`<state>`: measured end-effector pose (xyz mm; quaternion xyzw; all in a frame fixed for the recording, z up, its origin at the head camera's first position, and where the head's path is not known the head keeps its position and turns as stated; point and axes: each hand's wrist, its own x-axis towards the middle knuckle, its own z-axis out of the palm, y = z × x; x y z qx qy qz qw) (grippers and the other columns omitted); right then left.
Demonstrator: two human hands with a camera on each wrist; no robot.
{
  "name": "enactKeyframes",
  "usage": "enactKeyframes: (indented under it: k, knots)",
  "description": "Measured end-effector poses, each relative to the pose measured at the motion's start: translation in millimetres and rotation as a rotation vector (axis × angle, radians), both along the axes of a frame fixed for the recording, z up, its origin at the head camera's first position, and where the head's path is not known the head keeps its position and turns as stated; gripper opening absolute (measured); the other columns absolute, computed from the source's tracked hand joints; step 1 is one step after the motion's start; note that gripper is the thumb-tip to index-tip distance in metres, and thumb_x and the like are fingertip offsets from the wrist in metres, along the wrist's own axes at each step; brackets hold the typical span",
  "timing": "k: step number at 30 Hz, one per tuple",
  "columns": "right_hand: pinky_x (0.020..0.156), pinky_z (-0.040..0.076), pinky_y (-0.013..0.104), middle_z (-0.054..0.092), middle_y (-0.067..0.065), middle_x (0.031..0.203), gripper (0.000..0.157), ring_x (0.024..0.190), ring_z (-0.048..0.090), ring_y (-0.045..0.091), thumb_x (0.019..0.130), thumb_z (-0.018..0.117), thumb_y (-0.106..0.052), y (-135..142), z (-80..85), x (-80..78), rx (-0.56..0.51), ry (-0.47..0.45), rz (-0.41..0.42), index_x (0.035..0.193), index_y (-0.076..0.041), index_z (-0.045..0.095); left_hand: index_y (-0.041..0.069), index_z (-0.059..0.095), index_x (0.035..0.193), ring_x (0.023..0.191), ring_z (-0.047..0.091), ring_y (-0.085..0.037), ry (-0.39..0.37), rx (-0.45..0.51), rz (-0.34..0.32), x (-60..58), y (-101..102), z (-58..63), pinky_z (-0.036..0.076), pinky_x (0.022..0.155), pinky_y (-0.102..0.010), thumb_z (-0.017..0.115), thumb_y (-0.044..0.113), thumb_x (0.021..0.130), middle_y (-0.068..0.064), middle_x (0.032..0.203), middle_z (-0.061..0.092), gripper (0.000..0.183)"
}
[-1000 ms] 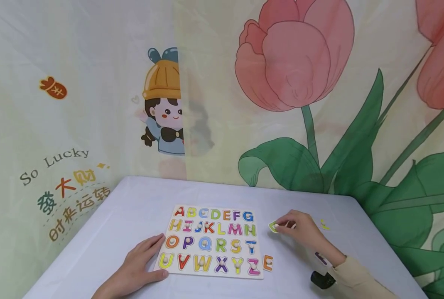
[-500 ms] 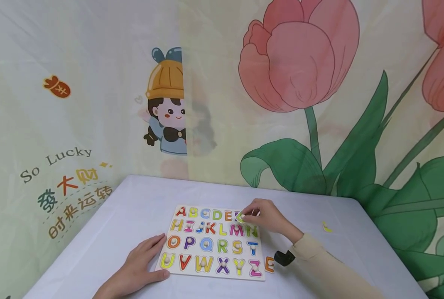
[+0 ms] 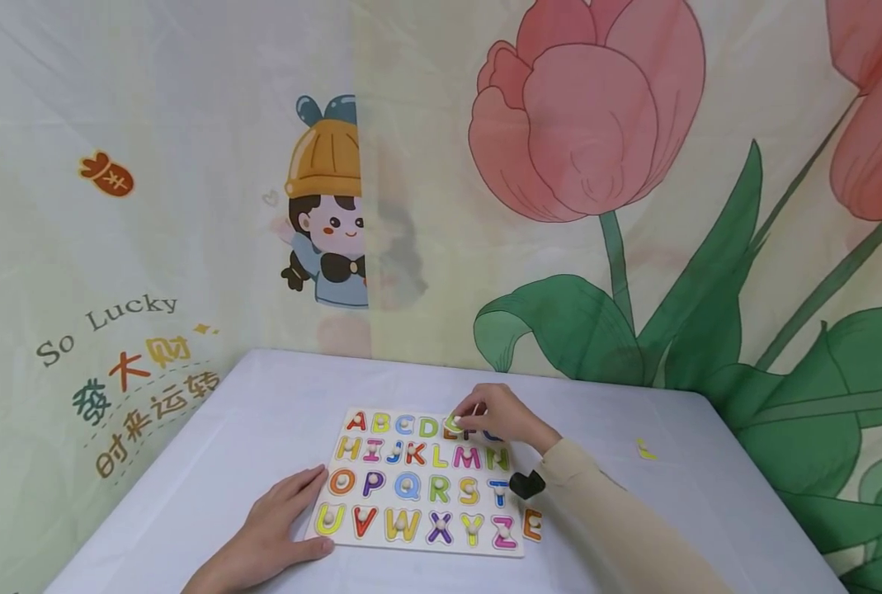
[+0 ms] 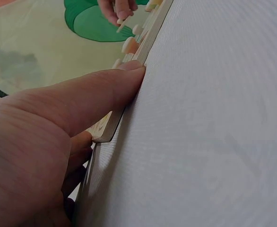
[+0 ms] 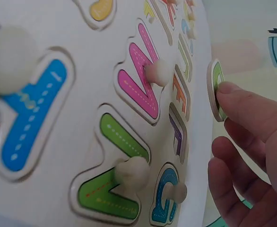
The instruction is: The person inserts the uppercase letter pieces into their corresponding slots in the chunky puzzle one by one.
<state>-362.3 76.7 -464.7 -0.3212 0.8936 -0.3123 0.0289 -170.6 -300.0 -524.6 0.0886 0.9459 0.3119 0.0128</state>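
My right hand [image 3: 506, 415] pinches a green letter piece [image 5: 217, 87] with a rounded edge between thumb and fingertips. It is held above the back row of the alphabet puzzle board [image 3: 389, 544], overlapping the printed E in the head view. Knobbed letters fill most of the board; the recesses of E [image 5: 179, 94] and F [image 5: 177, 135] show without knobs, and D [image 3: 428, 426] also lacks one. At the board's front left corner, my left hand [image 3: 270, 516] rests with fingers extended along the side. Its thumb [image 4: 96, 92] presses against the board's edge in the left wrist view.
An orange letter E [image 3: 532, 525] lies by the board's front right corner. Farther right is a small yellow letter L [image 3: 645, 450]. The white-covered table [image 3: 738, 495] meets a printed curtain at the back. A black wrist device [image 3: 527, 484] hangs over the board's right side.
My right hand has carried the green letter leftward, from beside the board to over its back row. A purple piece seen near the right forearm is now hidden. The left hand stays put.
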Motion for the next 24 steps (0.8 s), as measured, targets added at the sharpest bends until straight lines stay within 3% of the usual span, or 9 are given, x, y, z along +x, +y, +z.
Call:
enactKeyframes:
  k: [8, 15, 24]
  knots:
    - [0.076, 0.058, 0.025, 0.067, -0.006, 0.093, 0.011, 0.087, 0.065, 0.014, 0.097, 0.080, -0.016, -16.2, -1.1, -9.2, 0.028, 0.000, 0.065, 0.107, -0.015, 0.084, 0.013, 0.043, 0.164, 0.154, 0.032, -0.040, 0.041, 0.000, -0.016, 0.3, -0.5, 0.0, 0.029, 0.117, -0.071, 0.087, 0.058, 0.079, -0.006, 0.168, 0.039, 0.105]
    - [0.072, 0.055, 0.026, 0.068, -0.006, 0.093, 0.012, 0.085, 0.062, 0.014, 0.098, 0.080, -0.017, -29.2, -3.5, -13.2, 0.048, -0.027, 0.059, 0.109, -0.016, 0.085, 0.011, 0.045, 0.163, 0.153, 0.035, -0.040, 0.079, -0.019, -0.031, 1.6, -1.6, 0.7, 0.031, 0.116, -0.070, 0.087, 0.056, 0.080, -0.007, 0.167, 0.041, 0.103]
    - [0.064, 0.054, 0.024, 0.065, -0.005, 0.091, 0.013, 0.079, 0.060, 0.012, 0.098, 0.080, -0.019, -43.2, -8.9, -17.2, 0.060, -0.073, 0.067, 0.109, -0.016, 0.085, 0.013, 0.044, 0.163, 0.154, 0.031, -0.040, 0.024, 0.007, -0.005, 0.4, -1.8, -0.8, 0.028, 0.118, -0.072, 0.088, 0.057, 0.078, -0.006, 0.168, 0.039, 0.106]
